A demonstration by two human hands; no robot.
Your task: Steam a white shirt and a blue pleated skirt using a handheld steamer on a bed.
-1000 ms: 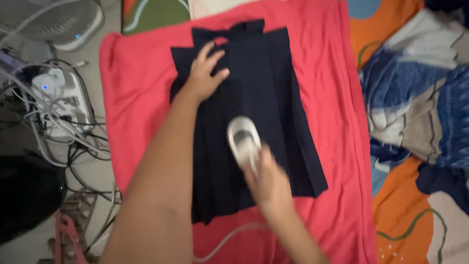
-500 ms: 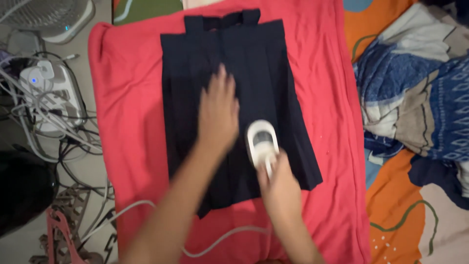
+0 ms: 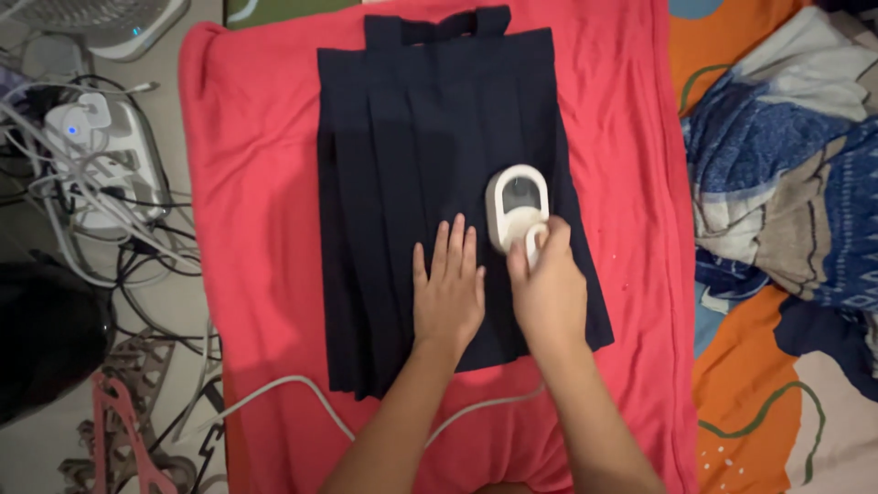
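Left hand [image 3: 448,297] flat on navy pleated skirt [image 3: 402,165], right hand [image 3: 549,293] gripping white iron [image 3: 517,206]

Floor, left of the red cloth [image 3: 256,183]: white power strip [image 3: 101,165] in tangled cables [image 3: 137,247], fan base [image 3: 101,23] at top corner, pink hanger [image 3: 128,430] lower down. Right edge: heaped blue patterned clothes [image 3: 786,183] on orange-patterned bedding [image 3: 759,402].

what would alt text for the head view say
A right hand grips a small white iron on a dark navy pleated skirt while the left hand lies flat beside it. The skirt lies on a red cloth.
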